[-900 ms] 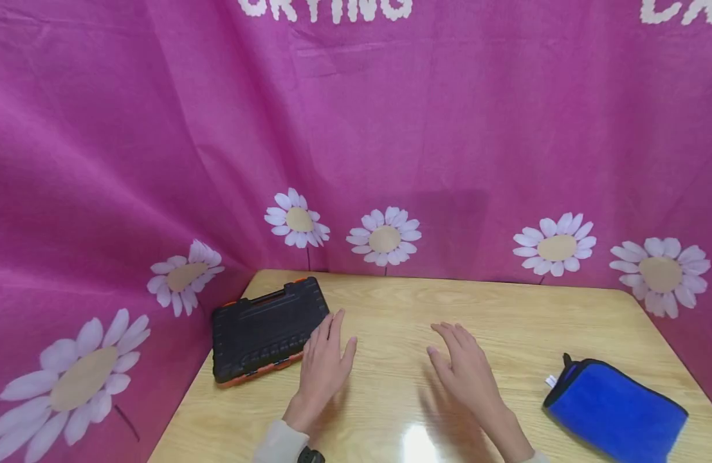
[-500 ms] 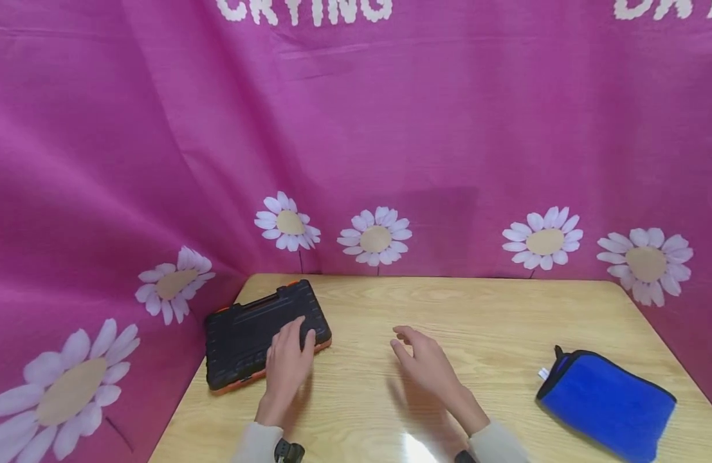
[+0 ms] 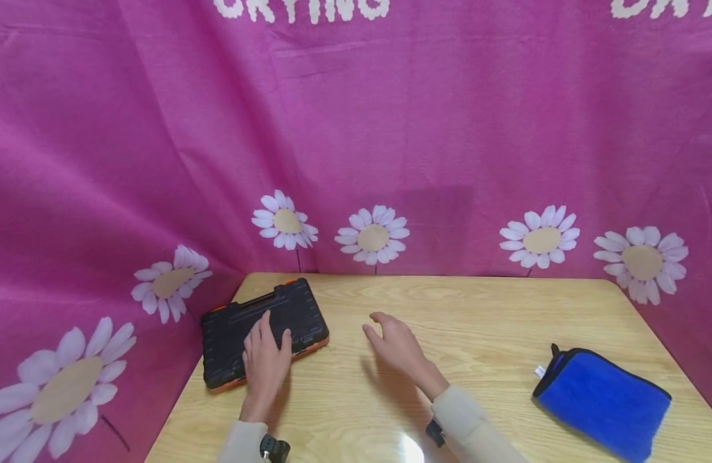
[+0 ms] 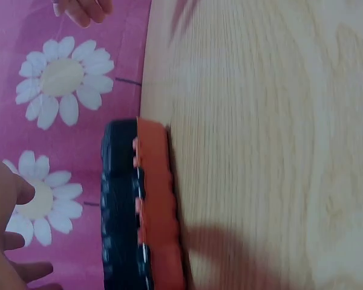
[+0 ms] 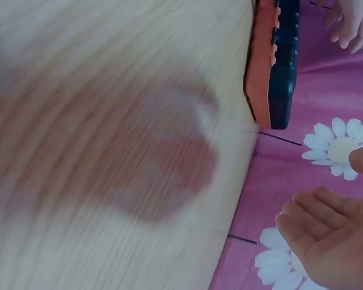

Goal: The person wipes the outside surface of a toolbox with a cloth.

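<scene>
Carry case, black over orange, lies flat on the wooden table in the head view; long axis runs left to right, right end a little farther from the person, handle on the far edge; left hand is the nearer, reaching across the case's near edge; fingers outstretched, thumb apart, pinching nothing; right hand off the case's right end, not touching it, fingers together and slightly bent, holding nothing; blue pouch well to the right of the case; against the half-second-earlier frame, left hand farther left over the case, right hand closer to its right end; case and pouch unmoved on the table.

Left wrist view: case seen side-on; gap shows between its black top and the left hand, so judged above it, without contact; fingers loosely spread.

Right wrist view: right hand well apart from the case, fingers relaxed, nothing in them; daisy-print cloth behind the case.
</scene>
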A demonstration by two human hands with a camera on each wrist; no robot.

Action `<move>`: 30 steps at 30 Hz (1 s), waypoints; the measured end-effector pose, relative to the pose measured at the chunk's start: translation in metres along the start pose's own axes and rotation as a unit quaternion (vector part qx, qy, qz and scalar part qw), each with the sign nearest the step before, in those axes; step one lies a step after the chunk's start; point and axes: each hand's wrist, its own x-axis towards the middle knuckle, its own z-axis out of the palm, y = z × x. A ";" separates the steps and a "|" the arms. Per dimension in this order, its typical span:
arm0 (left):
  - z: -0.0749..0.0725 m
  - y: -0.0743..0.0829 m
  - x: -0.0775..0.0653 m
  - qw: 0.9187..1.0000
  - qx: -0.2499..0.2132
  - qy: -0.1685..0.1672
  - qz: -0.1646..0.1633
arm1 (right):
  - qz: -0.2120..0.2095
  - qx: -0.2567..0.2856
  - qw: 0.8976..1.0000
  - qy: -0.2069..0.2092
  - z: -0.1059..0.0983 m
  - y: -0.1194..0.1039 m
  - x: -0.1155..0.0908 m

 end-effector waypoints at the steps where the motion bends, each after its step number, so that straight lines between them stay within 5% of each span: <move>1: -0.001 -0.002 0.001 1.000 0.001 0.004 -0.006 | 0.003 0.012 1.000 -0.003 0.002 -0.002 0.003; 19: -0.018 -0.043 -0.002 0.995 -0.002 0.029 -0.092 | 0.038 0.093 0.994 -0.048 0.042 -0.043 0.022; 30: -0.030 -0.062 0.011 0.992 0.016 0.067 -0.106 | 0.065 0.113 0.990 -0.059 0.065 -0.052 0.037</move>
